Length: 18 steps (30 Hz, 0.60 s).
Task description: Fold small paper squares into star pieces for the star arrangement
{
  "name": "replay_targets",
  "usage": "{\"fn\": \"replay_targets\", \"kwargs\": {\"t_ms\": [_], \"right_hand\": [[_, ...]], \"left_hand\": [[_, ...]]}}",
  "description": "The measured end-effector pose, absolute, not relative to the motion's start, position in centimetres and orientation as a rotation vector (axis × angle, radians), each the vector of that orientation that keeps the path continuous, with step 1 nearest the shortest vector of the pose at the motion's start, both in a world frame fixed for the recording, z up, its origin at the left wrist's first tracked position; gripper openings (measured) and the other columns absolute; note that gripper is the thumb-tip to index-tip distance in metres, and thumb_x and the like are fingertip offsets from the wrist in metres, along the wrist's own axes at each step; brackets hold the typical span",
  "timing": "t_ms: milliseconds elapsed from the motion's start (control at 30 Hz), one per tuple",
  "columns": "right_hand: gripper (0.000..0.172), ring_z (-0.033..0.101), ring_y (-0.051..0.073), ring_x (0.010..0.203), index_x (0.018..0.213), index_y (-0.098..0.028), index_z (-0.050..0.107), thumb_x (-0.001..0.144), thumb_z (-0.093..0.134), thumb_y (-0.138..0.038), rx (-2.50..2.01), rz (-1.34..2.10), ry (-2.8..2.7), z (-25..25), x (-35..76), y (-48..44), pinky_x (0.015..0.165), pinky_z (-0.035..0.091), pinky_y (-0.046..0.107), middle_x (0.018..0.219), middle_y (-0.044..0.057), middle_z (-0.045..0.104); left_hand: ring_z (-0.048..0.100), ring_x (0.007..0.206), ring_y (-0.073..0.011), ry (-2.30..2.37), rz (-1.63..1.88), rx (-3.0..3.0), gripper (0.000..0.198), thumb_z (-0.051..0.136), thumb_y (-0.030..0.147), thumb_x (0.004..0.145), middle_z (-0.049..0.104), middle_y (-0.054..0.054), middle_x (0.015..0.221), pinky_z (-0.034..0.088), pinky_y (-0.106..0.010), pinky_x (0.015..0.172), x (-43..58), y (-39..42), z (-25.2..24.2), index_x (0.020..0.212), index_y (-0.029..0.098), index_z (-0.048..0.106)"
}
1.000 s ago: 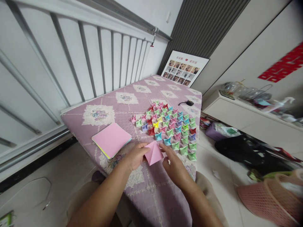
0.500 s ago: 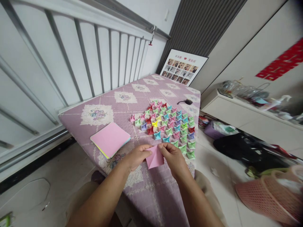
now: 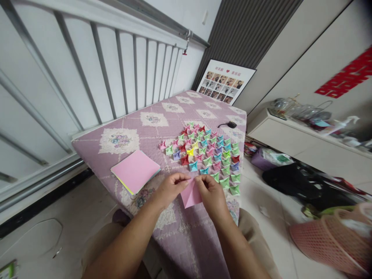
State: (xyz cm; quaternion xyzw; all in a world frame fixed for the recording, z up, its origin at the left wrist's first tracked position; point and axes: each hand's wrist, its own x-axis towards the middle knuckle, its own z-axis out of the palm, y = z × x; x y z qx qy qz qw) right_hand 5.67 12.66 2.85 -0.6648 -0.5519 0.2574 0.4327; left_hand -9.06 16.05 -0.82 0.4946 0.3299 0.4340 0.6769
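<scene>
A folded pink paper [image 3: 191,195] is held over the near end of a table covered with a purple quilted cloth [image 3: 151,135]. My left hand [image 3: 170,188] pinches its upper left edge, fingers closed. Pinching the top edge from the right, my right hand [image 3: 212,195] is also closed on it. Just beyond the hands lie several small folded paper shapes [image 3: 209,155] in many colours, set in rows. A stack of square sheets, pink on top [image 3: 135,171], rests left of the hands.
A white railing [image 3: 87,77] runs along the left. A framed photo collage [image 3: 225,82] leans at the far end, with a small black object [image 3: 231,124] near it. On the right are a low white shelf [image 3: 305,143], floor clutter and a pink mesh basket [image 3: 331,240].
My fingers have come together at the top of the pink paper, and its upper point is now folded down under them. The camera shifted slightly.
</scene>
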Motion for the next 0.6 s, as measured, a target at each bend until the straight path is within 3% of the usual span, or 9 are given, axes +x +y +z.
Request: {"fn": "replay_targets", "kwargs": {"t_ms": [233, 433, 600], "right_hand": [[0.025, 0.054, 0.017, 0.069, 0.074, -0.020, 0.061, 0.081, 0.054, -0.042, -1.620, 0.614, -1.535, 2.73, 5.26, 12.76, 0.064, 0.041, 0.027, 0.072, 0.002, 0.061], [0.032, 0.042, 0.011, 0.054, 0.067, -0.019, 0.055, 0.077, 0.059, -0.049, -1.621, 0.992, -1.386, 2.23, 5.60, 12.65, 0.050, 0.034, 0.023, 0.058, -0.004, 0.048], [0.035, 0.039, 0.010, 0.051, 0.063, -0.019, 0.053, 0.074, 0.063, -0.051, -1.626, 1.032, -1.364, 2.03, 6.11, 12.36, 0.049, 0.033, 0.023, 0.055, -0.005, 0.045]], "left_hand": [[0.052, 0.071, -0.0151, 0.878, 0.958, 1.385, 0.018, 0.058, 0.032, 0.080, 0.061, 0.000, 0.072, 0.039, -0.024, 0.066, -9.49, 16.06, -0.05, 0.077, 0.016, 0.065], [0.050, 0.067, -0.0133, 0.941, 0.912, 1.482, 0.018, 0.053, 0.029, 0.081, 0.057, 0.001, 0.068, 0.036, -0.022, 0.060, -9.77, 16.12, 0.12, 0.070, 0.017, 0.060], [0.053, 0.069, -0.0143, 0.929, 0.887, 1.363, 0.015, 0.059, 0.031, 0.077, 0.061, 0.000, 0.071, 0.038, -0.022, 0.061, -9.51, 16.08, -0.27, 0.072, 0.017, 0.062]]}}
